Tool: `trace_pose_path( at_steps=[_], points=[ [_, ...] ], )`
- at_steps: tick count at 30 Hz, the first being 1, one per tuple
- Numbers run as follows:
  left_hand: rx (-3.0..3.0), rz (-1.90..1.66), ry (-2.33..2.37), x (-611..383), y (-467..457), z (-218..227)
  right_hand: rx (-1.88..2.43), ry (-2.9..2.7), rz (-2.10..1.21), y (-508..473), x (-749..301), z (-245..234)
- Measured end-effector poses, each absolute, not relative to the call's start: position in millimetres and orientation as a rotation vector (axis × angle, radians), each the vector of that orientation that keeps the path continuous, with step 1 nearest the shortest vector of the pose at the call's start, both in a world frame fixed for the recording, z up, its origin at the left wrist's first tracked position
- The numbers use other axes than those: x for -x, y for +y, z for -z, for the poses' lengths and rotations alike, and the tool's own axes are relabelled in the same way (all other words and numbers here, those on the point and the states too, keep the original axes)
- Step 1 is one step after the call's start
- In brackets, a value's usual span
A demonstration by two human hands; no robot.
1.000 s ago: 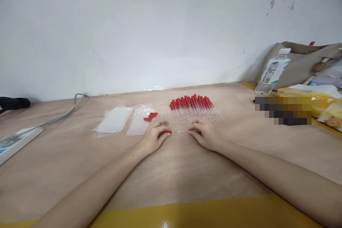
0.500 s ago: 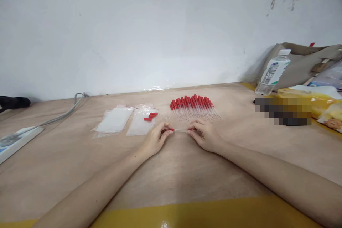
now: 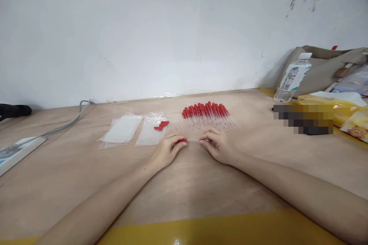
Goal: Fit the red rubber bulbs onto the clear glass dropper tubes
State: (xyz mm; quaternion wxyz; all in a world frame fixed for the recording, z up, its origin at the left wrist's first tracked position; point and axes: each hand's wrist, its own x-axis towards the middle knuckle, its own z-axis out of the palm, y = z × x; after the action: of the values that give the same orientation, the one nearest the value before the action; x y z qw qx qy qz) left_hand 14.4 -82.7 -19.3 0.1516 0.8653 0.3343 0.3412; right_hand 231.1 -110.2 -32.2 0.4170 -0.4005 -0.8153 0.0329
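Between thumb and fingertips my left hand (image 3: 168, 150) pinches a red rubber dropper bulb (image 3: 181, 140). A thin clear dropper tube (image 3: 193, 140) runs level from the bulb's open end to my right hand (image 3: 220, 146), whose fingers are closed on it. Bulb and tube meet in line, but how deep the tube sits is too small to tell. Just beyond my hands lies a row of droppers (image 3: 205, 109) with red bulbs and clear stems. Several loose red bulbs (image 3: 158, 128) rest on a clear zip bag (image 3: 143, 137) near my left hand.
More zip bags (image 3: 122, 128) are stacked at the left. A power strip (image 3: 23, 153) with a grey cable (image 3: 66, 124) is farther left. At the right stand a water bottle (image 3: 293, 78), a grey bag (image 3: 322, 69) and a yellow packet (image 3: 316, 101). A white wall (image 3: 129, 38) closes the back.
More of the red bulb now shows between my left fingers, and the tube's end meets it. My right hand has shifted very slightly left. The other things stay put.
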Motion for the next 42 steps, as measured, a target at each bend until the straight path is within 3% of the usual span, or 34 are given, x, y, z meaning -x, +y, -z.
trace_pose_path(
  at_steps=[13, 25, 32, 42],
  points=[
    [-2.473, -0.857, 0.905, -12.3, -86.8, 22.2, 0.997, -2.183, -0.159, -100.9, -234.4, 33.9],
    [-2.483, -0.874, 0.926, -21.8, -94.8, 22.5, 1.013, -2.194, 0.349, -109.0, -224.4, 34.3],
    [-2.457, -1.223, 0.998, -12.1, -85.0, 22.8, 1.185, -2.0, 0.151, -109.2, -230.2, 28.1],
    [-2.528, -1.122, 0.937, -11.2, -76.3, 22.9, 1.062, -2.045, -0.062, -113.0, -224.7, 29.6]
  ],
)
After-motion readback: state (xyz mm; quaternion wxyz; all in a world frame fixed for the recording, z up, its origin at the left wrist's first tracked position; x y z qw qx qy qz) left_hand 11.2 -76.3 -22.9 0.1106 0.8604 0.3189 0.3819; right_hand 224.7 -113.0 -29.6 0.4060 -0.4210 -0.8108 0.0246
